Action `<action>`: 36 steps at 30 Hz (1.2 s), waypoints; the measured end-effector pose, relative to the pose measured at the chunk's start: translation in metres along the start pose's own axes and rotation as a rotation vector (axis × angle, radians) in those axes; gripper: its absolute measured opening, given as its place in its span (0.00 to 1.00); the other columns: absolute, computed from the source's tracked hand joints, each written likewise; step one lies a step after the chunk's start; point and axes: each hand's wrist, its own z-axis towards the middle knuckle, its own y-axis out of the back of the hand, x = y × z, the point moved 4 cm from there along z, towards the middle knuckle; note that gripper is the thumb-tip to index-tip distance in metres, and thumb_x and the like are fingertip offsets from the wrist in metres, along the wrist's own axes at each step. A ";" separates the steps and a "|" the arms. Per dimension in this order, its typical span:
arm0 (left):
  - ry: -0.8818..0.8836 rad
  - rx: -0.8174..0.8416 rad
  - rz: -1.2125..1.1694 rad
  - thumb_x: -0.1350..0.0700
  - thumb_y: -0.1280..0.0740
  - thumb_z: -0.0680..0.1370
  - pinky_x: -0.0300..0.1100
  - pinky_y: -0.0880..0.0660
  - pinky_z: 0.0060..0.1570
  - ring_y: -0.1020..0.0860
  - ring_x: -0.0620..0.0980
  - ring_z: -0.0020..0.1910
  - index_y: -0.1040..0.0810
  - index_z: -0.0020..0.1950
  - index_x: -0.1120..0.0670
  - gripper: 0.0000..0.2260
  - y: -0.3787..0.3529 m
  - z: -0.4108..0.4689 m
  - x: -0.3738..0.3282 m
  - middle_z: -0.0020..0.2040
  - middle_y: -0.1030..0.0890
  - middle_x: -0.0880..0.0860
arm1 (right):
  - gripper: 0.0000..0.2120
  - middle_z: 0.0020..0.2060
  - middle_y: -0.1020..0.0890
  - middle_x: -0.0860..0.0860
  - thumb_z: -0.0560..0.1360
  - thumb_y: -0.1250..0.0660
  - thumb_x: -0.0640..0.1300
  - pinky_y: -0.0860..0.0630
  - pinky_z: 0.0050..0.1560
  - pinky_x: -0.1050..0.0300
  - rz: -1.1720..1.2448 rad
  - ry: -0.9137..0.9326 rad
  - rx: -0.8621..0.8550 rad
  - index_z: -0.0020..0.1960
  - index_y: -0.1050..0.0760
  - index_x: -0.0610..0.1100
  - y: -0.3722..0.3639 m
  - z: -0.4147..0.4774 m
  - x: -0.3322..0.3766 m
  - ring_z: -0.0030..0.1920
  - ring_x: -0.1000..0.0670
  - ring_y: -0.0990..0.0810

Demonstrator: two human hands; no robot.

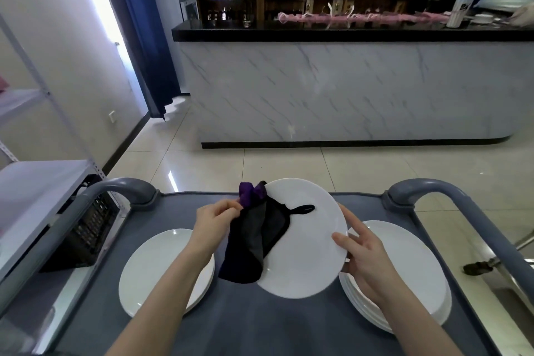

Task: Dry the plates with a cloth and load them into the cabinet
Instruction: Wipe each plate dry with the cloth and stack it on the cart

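I hold a white plate (306, 243) up over the grey cart top (260, 324). My right hand (362, 259) grips its right rim. My left hand (215, 221) is closed on a black and purple cloth (257, 237), which lies across the plate's left side and hangs off its lower left edge. A small stack of white plates (153, 266) sits on the cart at the left, partly behind my left forearm. A taller stack of white plates (419, 277) sits at the right, partly hidden by my right hand.
Grey curved cart handles rise at the left (121, 186) and right (433, 188). A metal shelf rack (43, 179) stands close on the left with a black crate (86, 228) beside the cart. A marble-fronted counter (346, 89) lies ahead across tiled floor.
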 end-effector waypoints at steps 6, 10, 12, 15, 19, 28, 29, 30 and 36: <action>0.087 0.202 -0.166 0.68 0.38 0.79 0.34 0.24 0.35 0.19 0.47 0.40 0.21 0.47 0.66 0.07 0.008 0.008 0.008 0.47 0.15 0.50 | 0.24 0.53 0.16 0.41 0.79 0.36 0.36 0.22 0.48 0.44 0.002 -0.012 0.005 0.66 0.24 0.62 0.006 -0.002 0.006 0.51 0.43 0.16; 0.074 0.258 -0.215 0.64 0.28 0.71 0.39 0.22 0.40 0.19 0.48 0.42 0.27 0.54 0.55 0.15 0.006 0.010 0.005 0.52 0.17 0.51 | 0.24 0.53 0.16 0.44 0.79 0.36 0.38 0.21 0.48 0.42 -0.062 0.007 0.049 0.66 0.26 0.64 0.005 -0.001 0.014 0.52 0.42 0.17; 0.064 0.211 -0.093 0.60 0.24 0.68 0.41 0.21 0.45 0.17 0.48 0.48 0.29 0.59 0.51 0.23 -0.001 0.010 0.003 0.56 0.18 0.47 | 0.25 0.53 0.15 0.45 0.80 0.36 0.38 0.21 0.50 0.41 -0.104 0.012 0.087 0.67 0.27 0.65 0.001 0.000 0.017 0.53 0.43 0.16; 0.044 0.167 0.008 0.57 0.20 0.68 0.40 0.21 0.46 0.16 0.48 0.49 0.24 0.58 0.47 0.22 -0.007 0.010 0.002 0.50 0.16 0.47 | 0.25 0.54 0.15 0.45 0.80 0.36 0.39 0.18 0.47 0.48 -0.155 0.023 0.175 0.69 0.28 0.65 -0.008 -0.001 0.024 0.53 0.44 0.16; -0.089 0.230 0.086 0.56 0.23 0.71 0.32 0.22 0.39 0.16 0.45 0.44 0.18 0.50 0.46 0.11 -0.009 0.009 -0.010 0.44 0.14 0.46 | 0.23 0.55 0.15 0.48 0.80 0.36 0.42 0.19 0.43 0.56 -0.276 0.064 0.237 0.69 0.29 0.65 -0.012 -0.001 0.038 0.53 0.47 0.16; -0.455 0.325 0.487 0.52 0.21 0.66 0.25 0.30 0.44 0.22 0.34 0.47 0.24 0.48 0.35 0.18 -0.029 0.000 -0.052 0.44 0.19 0.36 | 0.23 0.45 0.17 0.58 0.80 0.39 0.40 0.26 0.53 0.52 -0.955 0.347 0.192 0.62 0.31 0.69 -0.053 0.008 0.064 0.44 0.52 0.21; -0.455 0.324 0.491 0.51 0.21 0.67 0.25 0.30 0.44 0.23 0.34 0.47 0.24 0.48 0.35 0.18 -0.031 0.000 -0.052 0.44 0.19 0.37 | 0.19 0.41 0.17 0.52 0.80 0.39 0.41 0.26 0.50 0.48 -0.984 0.378 0.154 0.62 0.30 0.65 -0.057 0.010 0.063 0.40 0.48 0.22; -0.445 0.309 0.473 0.50 0.21 0.67 0.25 0.30 0.44 0.22 0.35 0.47 0.24 0.49 0.36 0.17 -0.033 0.000 -0.050 0.44 0.19 0.37 | 0.15 0.39 0.18 0.48 0.81 0.38 0.43 0.26 0.49 0.46 -0.993 0.408 0.115 0.62 0.28 0.60 -0.058 0.011 0.063 0.40 0.45 0.23; -0.289 0.082 0.150 0.52 0.23 0.71 0.29 0.25 0.40 0.19 0.39 0.42 0.20 0.48 0.42 0.10 -0.023 -0.005 -0.026 0.43 0.16 0.40 | 0.12 0.44 0.16 0.54 0.79 0.35 0.37 0.25 0.50 0.61 -0.770 0.448 -0.032 0.55 0.22 0.54 -0.046 0.013 0.069 0.47 0.54 0.19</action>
